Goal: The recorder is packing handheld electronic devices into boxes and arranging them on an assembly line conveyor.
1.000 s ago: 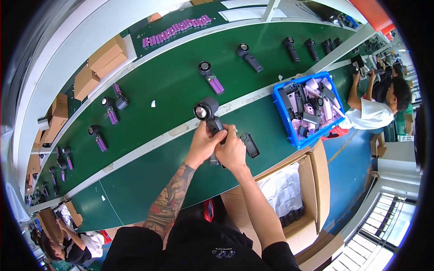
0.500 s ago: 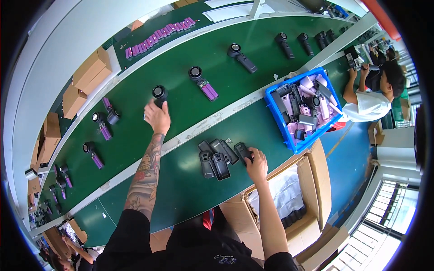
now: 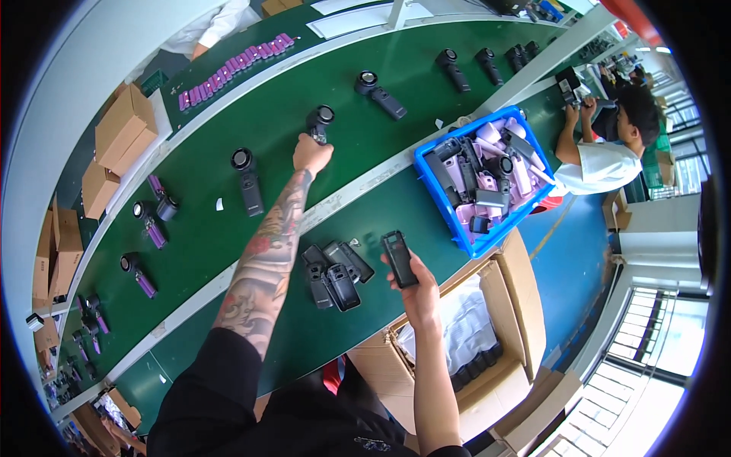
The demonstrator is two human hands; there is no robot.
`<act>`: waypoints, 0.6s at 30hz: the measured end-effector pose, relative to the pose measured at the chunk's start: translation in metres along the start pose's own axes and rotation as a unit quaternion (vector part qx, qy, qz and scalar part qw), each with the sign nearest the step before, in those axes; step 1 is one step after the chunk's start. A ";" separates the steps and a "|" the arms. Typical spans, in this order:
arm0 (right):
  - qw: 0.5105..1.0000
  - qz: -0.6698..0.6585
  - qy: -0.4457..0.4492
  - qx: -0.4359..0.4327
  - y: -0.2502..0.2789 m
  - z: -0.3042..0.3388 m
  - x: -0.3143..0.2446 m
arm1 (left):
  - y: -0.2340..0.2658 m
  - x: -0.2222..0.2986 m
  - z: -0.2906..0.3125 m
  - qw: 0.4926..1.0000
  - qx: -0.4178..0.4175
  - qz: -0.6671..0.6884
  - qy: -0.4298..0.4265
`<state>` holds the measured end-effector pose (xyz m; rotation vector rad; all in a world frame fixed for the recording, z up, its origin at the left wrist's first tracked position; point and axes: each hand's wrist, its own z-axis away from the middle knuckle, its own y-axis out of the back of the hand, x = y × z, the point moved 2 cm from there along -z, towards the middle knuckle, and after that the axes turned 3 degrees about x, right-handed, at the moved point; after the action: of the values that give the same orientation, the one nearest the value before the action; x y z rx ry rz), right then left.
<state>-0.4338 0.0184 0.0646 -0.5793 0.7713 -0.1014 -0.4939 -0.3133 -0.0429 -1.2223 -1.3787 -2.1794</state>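
Note:
My left hand [image 3: 313,154] is closed around the handle end of a handheld fan [image 3: 324,116] with a round black head, on the green belt. Its fingers hide most of the handle. In my right hand [image 3: 420,293] is a black handle shell [image 3: 399,257], raised over the near bench with its hollow side showing. Just left of that hand lies a small pile of similar black shells [image 3: 335,283]. Left of my left hand rests a fan with a full black handle [image 3: 247,183]; another complete-looking fan [image 3: 381,95] lies to the right.
A blue crate [image 3: 476,244] of black and lilac parts stands at the bench's right. Below it is an open cardboard box [image 3: 518,305]. Fans with exposed purple cells [image 3: 152,232] lie leftward; a row of purple battery packs [image 3: 236,72] sits beyond. A co-worker [image 3: 605,152] works at far right.
My left hand has left one fan and moved right onto another. My right hand has lifted a black shell off the bench beside the pile. The whole view has shifted.

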 end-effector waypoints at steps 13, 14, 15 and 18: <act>0.773 0.536 0.340 0.001 -0.093 -0.003 0.005 | 0.068 0.022 0.171 0.727 -0.239 0.637 0.090; 0.767 0.538 0.351 0.002 -0.097 0.000 0.009 | 0.071 0.023 0.179 0.738 -0.230 0.629 0.080; 0.760 0.540 0.362 0.002 -0.101 0.002 0.014 | 0.073 0.024 0.186 0.748 -0.221 0.621 0.071; 0.746 0.544 0.384 -0.002 -0.107 0.008 0.022 | 0.082 0.026 0.200 0.769 -0.198 0.606 0.051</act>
<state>-0.3996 -0.0746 0.1117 0.0259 1.8229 0.8029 -0.3581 -0.1809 0.0634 -1.4593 0.1114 -1.4716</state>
